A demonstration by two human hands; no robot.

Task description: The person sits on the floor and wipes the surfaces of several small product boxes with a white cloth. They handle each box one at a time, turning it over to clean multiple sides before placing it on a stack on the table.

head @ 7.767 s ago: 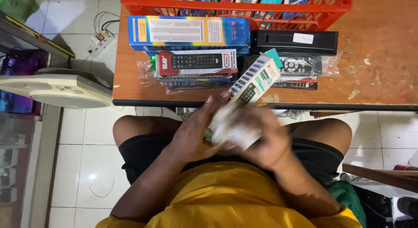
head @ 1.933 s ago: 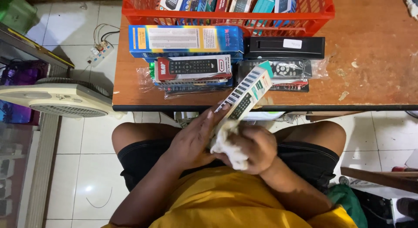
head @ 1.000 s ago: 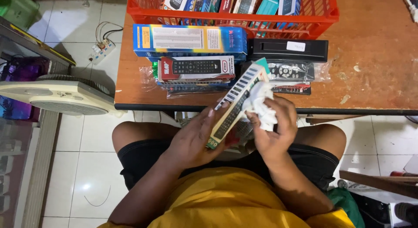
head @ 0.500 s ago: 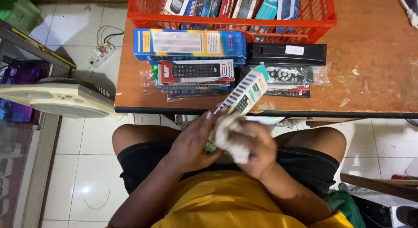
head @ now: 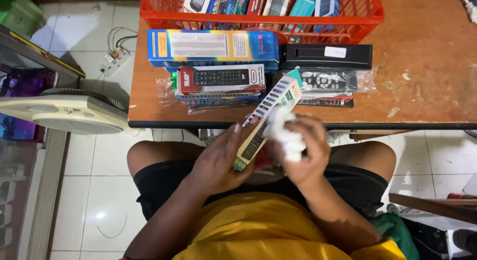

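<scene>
My left hand [head: 218, 158] grips a long boxed remote control [head: 266, 120] by its lower end, tilted up toward the table edge. My right hand [head: 304, 150] is closed on a crumpled white cloth [head: 284, 133] pressed against the box's right side. Both hands are over my lap, just in front of the wooden table [head: 422, 86].
Stacked remote boxes [head: 213, 47] and bagged remotes [head: 323, 81] lie on the table's near left part. A red plastic basket [head: 263, 16] of packaged remotes stands behind them. A white fan [head: 64, 113] stands on the tiled floor at left, by a power strip [head: 113, 59].
My right hand with the cloth has been moving up and down along the box; it now sits mid-box again. The left hand has kept its hold.
</scene>
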